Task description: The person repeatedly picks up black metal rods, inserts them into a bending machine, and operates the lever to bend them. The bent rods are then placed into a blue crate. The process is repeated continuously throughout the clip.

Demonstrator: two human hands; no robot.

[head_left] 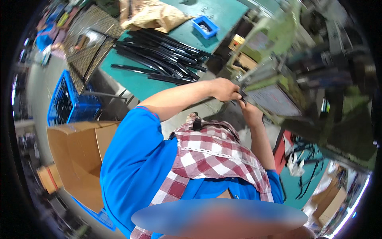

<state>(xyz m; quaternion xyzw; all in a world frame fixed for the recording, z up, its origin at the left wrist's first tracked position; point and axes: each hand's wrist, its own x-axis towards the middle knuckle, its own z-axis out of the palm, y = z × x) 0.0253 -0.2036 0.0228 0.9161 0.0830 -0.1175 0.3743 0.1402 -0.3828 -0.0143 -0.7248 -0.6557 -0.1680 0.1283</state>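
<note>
While working close to the green machine (292,89), pinching a small dark piece (243,99) just beside it in the closed grip of left hand (227,89) and right hand (251,113); seemingly at a positioning step, calling next for steady alignment.

L fingers (235,96) & R fingers (243,104) close tog., a pc (243,98) btwn them, too small to ID. Machine (306,69) immed. R of fingers. Ahead-L of fingers: desk (131,82). On it, strips (159,55) in a pile, R ends nearest the fingers; sack (159,16) beyond strips, bin (206,33) R of sack w/ parts inside. Ahead of fingers, btwn desk & machine: open box (246,60). Far L of fingers, past desk: stand (101,18); crate (85,111) nearer, stuff in it. Back-L of fingers: open carton (73,159), w/ another box (49,178) further L. Back-R of fingers: 2nd desk (289,184), straps (312,169) on top.
</note>
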